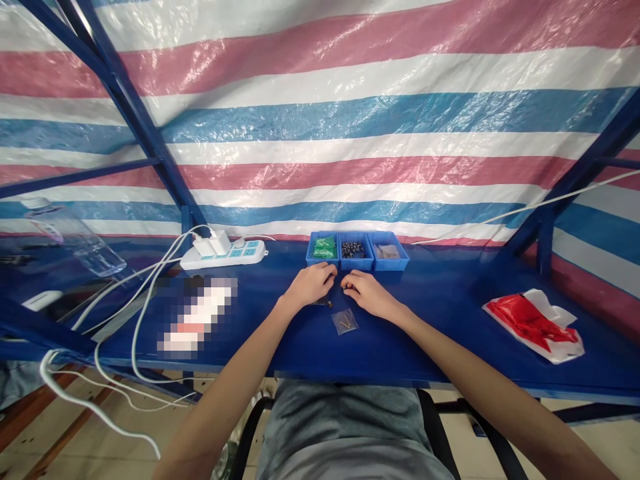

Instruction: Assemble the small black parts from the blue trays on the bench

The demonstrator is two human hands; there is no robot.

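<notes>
My left hand [313, 285] rests low over the blue table with its fingers curled; what they hold, if anything, is hidden. A small dark piece [329, 304] lies just below its fingers. Opposite it, my right hand [369, 293] has thumb and fingertips pinched together, a tiny dark bit at the tips that is too small to name. Between my forearms lies a small clear plastic bag [345, 322] with a few slim brownish pieces inside. Behind the hands stand three blue bins: one with green packets [324, 247], one with small black parts [353, 250], one with pale packets [387, 251].
A white power strip [225, 255] with plugs stands back left, its cables [143, 293] hanging over the table edge. A clear bottle [83, 237] is far left. A red and white plastic bag [535, 323] lies right. Blue frame posts [135, 120] and striped sheeting [350, 120] enclose the table.
</notes>
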